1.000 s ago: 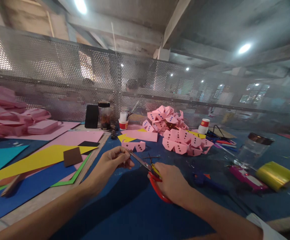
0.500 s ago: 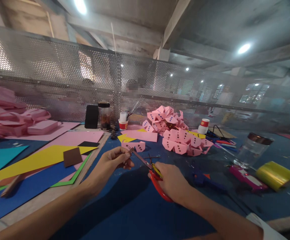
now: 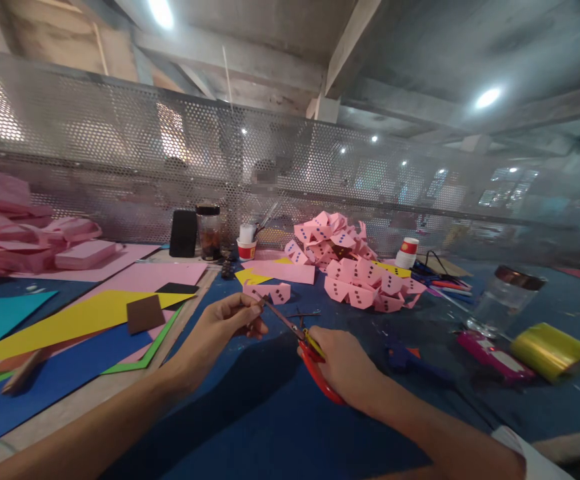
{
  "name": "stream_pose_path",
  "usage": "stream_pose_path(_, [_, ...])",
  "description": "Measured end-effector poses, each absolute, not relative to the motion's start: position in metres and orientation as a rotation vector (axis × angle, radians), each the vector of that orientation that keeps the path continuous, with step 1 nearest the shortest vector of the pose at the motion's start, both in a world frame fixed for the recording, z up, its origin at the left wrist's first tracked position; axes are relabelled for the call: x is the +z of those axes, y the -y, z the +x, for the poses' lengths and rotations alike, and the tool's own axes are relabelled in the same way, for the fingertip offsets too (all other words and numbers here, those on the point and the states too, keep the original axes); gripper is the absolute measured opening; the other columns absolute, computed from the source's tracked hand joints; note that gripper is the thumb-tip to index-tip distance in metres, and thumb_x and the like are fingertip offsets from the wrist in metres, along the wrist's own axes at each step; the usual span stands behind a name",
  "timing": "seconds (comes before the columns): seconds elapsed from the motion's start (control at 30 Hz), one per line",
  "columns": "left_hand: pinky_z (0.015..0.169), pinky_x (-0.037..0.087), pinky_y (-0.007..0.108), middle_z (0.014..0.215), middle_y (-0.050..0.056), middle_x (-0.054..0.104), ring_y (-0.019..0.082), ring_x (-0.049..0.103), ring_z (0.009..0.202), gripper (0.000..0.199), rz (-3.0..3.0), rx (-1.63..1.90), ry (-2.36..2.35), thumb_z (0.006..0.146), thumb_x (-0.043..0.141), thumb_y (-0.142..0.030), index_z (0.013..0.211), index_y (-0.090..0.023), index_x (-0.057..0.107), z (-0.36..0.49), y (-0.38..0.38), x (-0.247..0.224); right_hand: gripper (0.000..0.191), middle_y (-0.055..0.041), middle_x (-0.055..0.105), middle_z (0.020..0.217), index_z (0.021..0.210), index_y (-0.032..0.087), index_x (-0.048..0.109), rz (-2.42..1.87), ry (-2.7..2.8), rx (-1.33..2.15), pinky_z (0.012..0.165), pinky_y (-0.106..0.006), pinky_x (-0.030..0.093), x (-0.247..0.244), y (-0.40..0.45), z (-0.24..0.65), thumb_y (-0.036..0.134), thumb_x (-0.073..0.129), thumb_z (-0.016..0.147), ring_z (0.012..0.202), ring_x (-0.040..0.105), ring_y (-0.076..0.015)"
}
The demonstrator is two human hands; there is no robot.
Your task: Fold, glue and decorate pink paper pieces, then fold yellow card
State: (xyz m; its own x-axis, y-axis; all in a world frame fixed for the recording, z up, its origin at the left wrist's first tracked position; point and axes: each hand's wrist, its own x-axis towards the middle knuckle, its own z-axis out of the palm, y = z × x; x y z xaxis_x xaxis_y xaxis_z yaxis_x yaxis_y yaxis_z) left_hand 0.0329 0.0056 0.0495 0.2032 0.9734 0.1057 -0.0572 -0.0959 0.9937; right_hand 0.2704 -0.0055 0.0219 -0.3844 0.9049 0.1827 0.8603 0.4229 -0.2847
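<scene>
My right hand point(image 3: 343, 363) grips a pair of scissors point(image 3: 315, 363) with red and yellow handles, the blades pointing up and left. My left hand point(image 3: 233, 319) is closed in a pinch, thumb against forefinger, on a small dark piece of paper point(image 3: 263, 301) at the blade tips. Its exact shape is too small to make out. Just behind the fingertips lies a folded pink paper piece point(image 3: 277, 293) with dark squares on it. Thin dark strips point(image 3: 307, 314) rest on the blue table beyond the scissors.
Dotted pink paper pieces point(image 3: 333, 237) are heaped at the back. Coloured sheets point(image 3: 80, 320) cover the left side, beside a pink pile point(image 3: 10, 227). On the right are a glue gun point(image 3: 410, 360), a clear jar point(image 3: 505, 300), a magenta object point(image 3: 493, 357) and a gold roll point(image 3: 553, 350).
Both hands hold nearly the same place. The scissors' handles and blades have shifted very slightly.
</scene>
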Motion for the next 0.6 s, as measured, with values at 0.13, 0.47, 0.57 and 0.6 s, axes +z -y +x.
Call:
stream_pose_path(0.13, [0.071,0.046,0.028,0.073,0.003,0.071,0.016,0.063,0.07,0.019,1.337,1.149,-0.957,0.086,0.066,-0.036,0.084,-0.018,0.062,0.0329,-0.0049,0.0504,0.021,-0.0042,0.073,0.083,0.083,0.02,0.058,-1.546,2.371,0.213,0.06,-0.026,0.028,0.0236,0.0066,0.2699,0.036,0.051,0.095,0.072,0.067,-0.0181])
stream_pose_path(0.47, [0.07,0.046,0.027,0.073,0.004,0.072,0.015,0.063,0.069,0.019,1.324,1.165,-0.968,0.084,0.068,-0.036,0.083,-0.018,0.063,0.033,-0.0058,0.0503,0.022,-0.0019,0.069,0.081,0.083,0.019,0.056,-1.511,2.348,0.238,0.059,-0.026,0.027,0.024,0.0067,0.2687,0.037,0.052,0.096,0.067,0.061,-0.0142])
stream_pose_path(0.57, [0.069,0.046,0.028,0.073,0.004,0.072,0.016,0.063,0.068,0.02,1.329,1.18,-0.976,0.084,0.068,-0.038,0.084,-0.018,0.064,0.0328,-0.0063,0.0496,0.021,-0.0021,0.068,0.085,0.089,0.02,0.057,-1.519,2.329,0.267,0.058,-0.026,0.026,0.0285,0.0106,0.2669,0.039,0.052,0.096,0.067,0.06,-0.0141])
stream_pose_path(0.6, [0.069,0.047,0.028,0.074,0.004,0.072,0.016,0.063,0.069,0.02,1.328,1.185,-0.973,0.084,0.068,-0.038,0.084,-0.018,0.064,0.0326,-0.0065,0.0493,0.021,-0.0025,0.068,0.087,0.091,0.02,0.057,-1.534,2.33,0.276,0.057,-0.026,0.026,0.0301,0.0118,0.2661,0.04,0.053,0.095,0.068,0.06,-0.0147])
